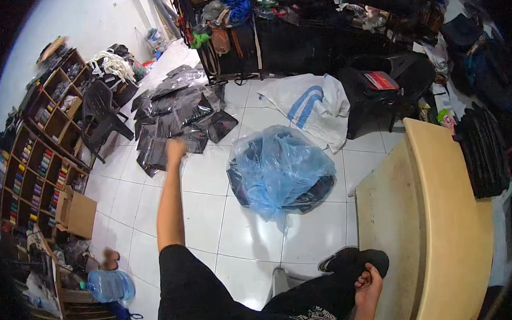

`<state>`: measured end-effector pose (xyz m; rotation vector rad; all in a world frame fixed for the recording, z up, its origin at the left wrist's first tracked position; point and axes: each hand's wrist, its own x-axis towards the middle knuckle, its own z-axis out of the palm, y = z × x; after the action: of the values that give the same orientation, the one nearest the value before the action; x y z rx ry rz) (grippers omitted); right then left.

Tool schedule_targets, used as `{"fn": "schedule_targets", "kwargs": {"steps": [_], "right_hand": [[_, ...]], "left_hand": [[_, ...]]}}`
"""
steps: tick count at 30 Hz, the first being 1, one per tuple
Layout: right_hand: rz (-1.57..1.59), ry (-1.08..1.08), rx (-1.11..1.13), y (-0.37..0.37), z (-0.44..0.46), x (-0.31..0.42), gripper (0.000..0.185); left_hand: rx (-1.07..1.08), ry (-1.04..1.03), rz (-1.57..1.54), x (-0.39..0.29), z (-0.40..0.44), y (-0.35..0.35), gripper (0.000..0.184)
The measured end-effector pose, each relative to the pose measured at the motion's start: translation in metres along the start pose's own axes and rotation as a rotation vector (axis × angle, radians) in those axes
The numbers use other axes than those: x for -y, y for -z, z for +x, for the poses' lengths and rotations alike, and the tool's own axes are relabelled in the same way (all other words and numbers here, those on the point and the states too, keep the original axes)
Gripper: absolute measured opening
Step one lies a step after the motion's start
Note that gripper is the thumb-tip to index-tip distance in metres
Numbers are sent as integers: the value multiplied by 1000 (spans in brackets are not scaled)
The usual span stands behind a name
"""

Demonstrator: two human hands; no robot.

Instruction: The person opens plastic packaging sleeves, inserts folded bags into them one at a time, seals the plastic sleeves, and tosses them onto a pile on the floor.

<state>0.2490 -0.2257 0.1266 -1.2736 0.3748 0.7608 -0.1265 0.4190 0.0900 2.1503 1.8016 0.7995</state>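
My left arm stretches forward, and my left hand (176, 149) is at the near edge of a spread of dark items in clear plastic packets (178, 109) on the tiled floor. Its fingers are blurred and partly hidden, so a grip cannot be made out. My right hand (367, 284) hangs palm up with loosely curled fingers beside my knee, near the wooden table, and nothing shows in it. Right of the packets, a knotted translucent blue bag (280, 170) full of dark items rests on the floor.
Behind the blue bag lies a white sack (314, 105) with blue stripes. A pale wooden table (444, 208) stands at the right. Shelves of thread spools (36, 166), a black chair (100, 116), a cardboard box (76, 214) and a water bottle (111, 285) are at the left.
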Motion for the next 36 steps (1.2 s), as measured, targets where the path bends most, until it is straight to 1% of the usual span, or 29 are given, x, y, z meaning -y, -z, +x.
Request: {"fn": "schedule_targets", "kwargs": {"steps": [1, 2, 3, 4, 5, 6, 7, 8, 9, 10, 11, 12, 13, 15, 16, 17, 19, 20, 23, 26, 27, 29, 30, 31, 32, 33, 34, 35, 36], "right_hand": [[23, 20, -18, 2, -1, -1, 23], [33, 36, -31, 4, -2, -3, 24], [40, 55, -45, 7, -3, -3, 24], [47, 77, -57, 9, -3, -3, 24], [67, 86, -64, 11, -5, -3, 26], [89, 97, -72, 11, -6, -3, 28], [110, 113, -79, 11, -7, -1, 30], [113, 120, -87, 12, -10, -2, 30], [116, 132, -94, 13, -12, -1, 30], [116, 144, -102, 15, -14, 1, 30], [107, 164, -101, 19, -17, 1, 29], [98, 182, -98, 23, -19, 0, 27], [88, 201, -92, 26, -21, 1, 26], [78, 232, -81, 37, -28, -1, 27], [73, 249, -76, 41, -32, 0, 28], [77, 249, -96, 44, -36, 2, 26], [83, 241, -134, 48, -46, 3, 23], [78, 237, -156, 51, -49, 3, 23], [27, 246, -200, 63, -60, 4, 23], [-90, 329, -192, 80, -86, 15, 24], [-132, 375, -187, 89, -97, 17, 24], [-229, 423, -182, 105, -129, 28, 26], [-239, 465, -103, 116, -137, 34, 27], [-241, 511, -53, 132, -149, 41, 27], [-229, 562, -51, 149, -167, 44, 28], [-211, 597, -60, 165, -185, 49, 28], [-187, 643, -83, 180, -197, 56, 28], [-205, 649, -195, 192, -211, 65, 27], [-218, 638, -300, 207, -224, 73, 27]], "left_hand": [[112, 274, 5, -35, -41, -21, 30], [174, -154, 228, 11, -61, -87, 32], [167, -171, 134, -9, -109, -115, 37], [227, -67, 34, -32, -155, -134, 35], [485, -142, 185, -32, -189, -176, 34], [582, -118, 111, -42, -229, -203, 33], [632, -151, 47, -74, -271, -205, 28], [545, -202, -67, -90, -315, -224, 24], [738, -234, -31, -120, -343, -223, 23], [794, -331, -82, -169, -366, -190, 22], [744, -390, -149, -192, -394, -190, 20], [865, -466, -20, -203, -411, -217, 17], [949, -427, -94, -248, -418, -177, 15], [905, -472, -240, -272, -456, -204, 15], [946, -457, -303, -298, -460, -179, 19], [993, -447, -284, -319, -465, -169, 26], [1056, -463, -336, -351, -470, -143, 29], [1083, -471, -363, -362, -474, -139, 30], [1007, -620, -644, -376, -497, -155, 26], [1097, -766, -880, -410, -509, -114, 18], [1251, -834, -841, -423, -512, -95, 14], [1365, -955, -900, -447, -526, -59, 17], [1442, -1029, -931, -458, -537, -46, 18], [1458, -1088, -1021, -465, -552, -38, 19], [1567, -1120, -935, -475, -562, -24, 19], [1625, -1135, -973, -485, -572, -4, 19], [1561, -1278, -1058, -490, -590, -4, 20], [1732, -1212, -1041, -500, -600, 8, 19], [1702, -1316, -1067, -506, -614, 13, 19]]}}
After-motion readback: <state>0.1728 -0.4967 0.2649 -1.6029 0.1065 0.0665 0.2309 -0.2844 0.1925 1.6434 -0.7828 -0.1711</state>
